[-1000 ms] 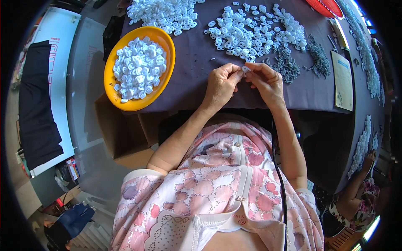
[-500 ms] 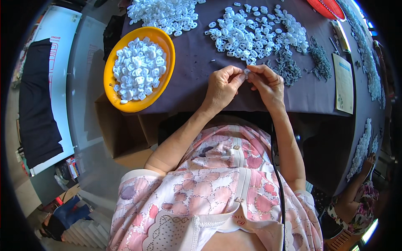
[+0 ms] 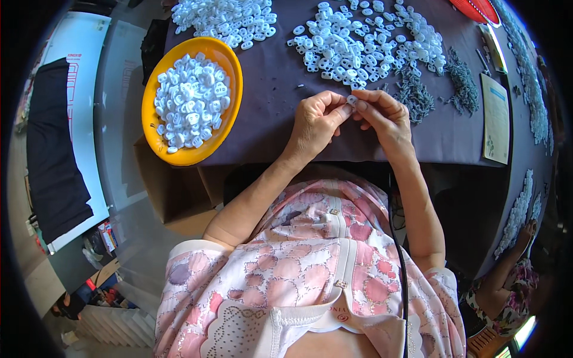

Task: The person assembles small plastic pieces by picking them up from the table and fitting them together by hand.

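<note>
Head view: with the yellow bowl [image 3: 194, 156] as landmark, a small white piece [image 3: 351, 100] is well to its right, roughly level with the bowl's middle. Both hands are together on this piece, pinching it between thumbs and forefingers: the left hand [image 3: 316, 119] from the side facing the bowl, the right hand [image 3: 388, 119] from the side away from it. Neither is nearer to the piece, since both touch it, but the left hand is the nearer one to the bowl. Fingers cover part of the piece, so I cannot tell which way its long axis points. Many similar white pieces lie inside the bowl, whose own long side runs up and slightly rightward. A loose white heap [image 3: 340, 51] spreads to the upper right of the bowl, just beyond the fingertips; a tangle of grey bits [image 3: 413, 98] lies farther right of the bowl, close by the right hand
</note>
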`<action>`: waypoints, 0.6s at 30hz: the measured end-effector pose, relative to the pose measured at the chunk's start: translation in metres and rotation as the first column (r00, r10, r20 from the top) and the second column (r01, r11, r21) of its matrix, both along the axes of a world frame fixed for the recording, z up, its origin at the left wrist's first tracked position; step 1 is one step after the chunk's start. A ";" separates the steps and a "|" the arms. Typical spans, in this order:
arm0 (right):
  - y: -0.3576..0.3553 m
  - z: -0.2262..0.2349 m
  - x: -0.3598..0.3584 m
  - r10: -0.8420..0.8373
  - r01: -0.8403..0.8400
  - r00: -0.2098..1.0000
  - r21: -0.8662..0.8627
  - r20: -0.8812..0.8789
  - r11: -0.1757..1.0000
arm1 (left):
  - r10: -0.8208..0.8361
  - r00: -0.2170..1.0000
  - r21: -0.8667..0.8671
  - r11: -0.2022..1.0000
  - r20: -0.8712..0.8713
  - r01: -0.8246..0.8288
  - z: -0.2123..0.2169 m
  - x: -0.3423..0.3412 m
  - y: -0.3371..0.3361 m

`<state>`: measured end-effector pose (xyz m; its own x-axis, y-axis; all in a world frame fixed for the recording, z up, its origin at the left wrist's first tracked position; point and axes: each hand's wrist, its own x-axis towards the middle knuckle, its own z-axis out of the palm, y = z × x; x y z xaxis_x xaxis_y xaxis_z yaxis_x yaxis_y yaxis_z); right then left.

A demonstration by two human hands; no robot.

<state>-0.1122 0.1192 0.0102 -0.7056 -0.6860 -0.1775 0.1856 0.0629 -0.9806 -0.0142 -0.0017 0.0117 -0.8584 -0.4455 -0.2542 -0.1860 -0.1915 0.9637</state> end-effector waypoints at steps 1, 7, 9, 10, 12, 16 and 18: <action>0.000 0.000 -0.003 0.023 -0.023 1.000 -0.019 0.015 1.000 | -0.011 1.000 0.024 1.000 0.014 0.011 0.001 -0.001 -0.002; 0.001 0.001 -0.006 0.036 -0.037 0.999 0.008 0.036 0.999 | -0.016 0.999 0.001 1.000 0.042 0.016 0.001 -0.004 -0.002; 0.001 -0.001 -0.005 0.025 -0.025 0.999 0.015 0.023 1.000 | -0.010 1.000 -0.013 1.000 0.027 0.010 -0.002 -0.004 -0.001; 0.003 -0.002 -0.005 0.013 -0.013 1.000 -0.001 0.025 1.000 | -0.002 1.000 -0.025 1.000 0.007 0.002 -0.002 -0.004 0.000; 0.004 -0.002 -0.002 -0.002 0.002 1.000 -0.017 0.025 1.000 | 0.004 1.000 -0.016 1.000 0.023 -0.003 0.000 -0.002 -0.001; 0.004 -0.002 -0.005 -0.051 0.056 0.997 -0.086 0.064 0.995 | 0.001 0.998 0.036 0.999 0.062 -0.003 0.004 -0.005 -0.001; 0.004 0.001 -0.008 0.030 -0.025 0.990 -0.044 0.139 0.999 | -0.016 0.997 0.066 0.998 0.080 0.011 0.004 -0.006 -0.004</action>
<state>-0.1205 0.1228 0.0115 -0.6567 -0.7136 -0.2438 0.3197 0.0293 -0.9471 -0.0205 -0.0055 0.0155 -0.8397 -0.4143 -0.3512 -0.2657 -0.2507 0.9309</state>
